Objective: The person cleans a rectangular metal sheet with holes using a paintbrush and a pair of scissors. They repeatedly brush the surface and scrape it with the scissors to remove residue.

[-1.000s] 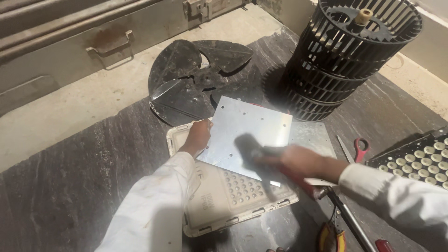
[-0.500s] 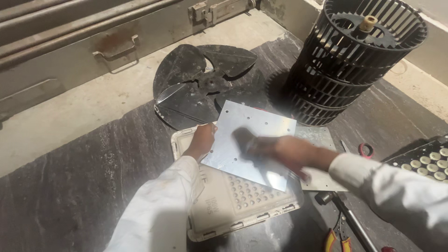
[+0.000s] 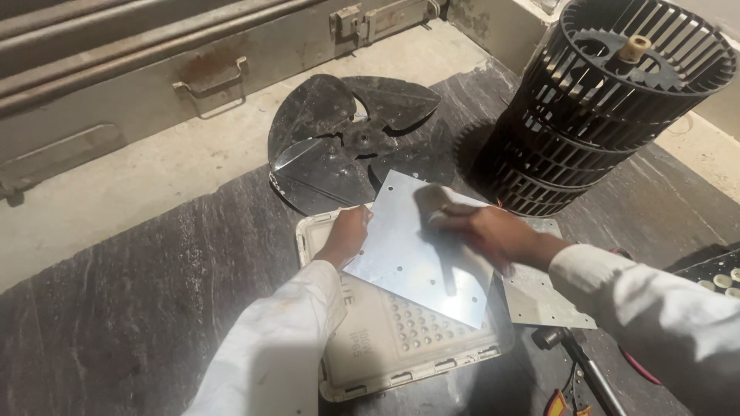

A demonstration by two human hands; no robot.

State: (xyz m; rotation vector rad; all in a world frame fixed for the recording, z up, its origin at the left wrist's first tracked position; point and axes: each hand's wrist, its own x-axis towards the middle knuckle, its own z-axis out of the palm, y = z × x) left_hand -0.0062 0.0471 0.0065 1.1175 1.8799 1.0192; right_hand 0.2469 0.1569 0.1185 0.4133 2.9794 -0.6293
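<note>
Right hand (image 3: 482,231) slid up, shiny perforated plate (image 3: 420,266)

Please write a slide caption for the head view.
Two hands, left hand and right hand, hold a shiny perforated square metal plate over a white housing.

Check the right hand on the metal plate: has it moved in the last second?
Yes. The right hand has slid up the metal plate, away from the person and nearer the fan blade.

Two hands (image 3: 351,235) (image 3: 482,231); two metal plates (image 3: 420,254) (image 3: 539,296) (one underneath); one fan blade (image 3: 347,139); one blower wheel (image 3: 609,100); one lamp housing (image 3: 401,347).
</note>
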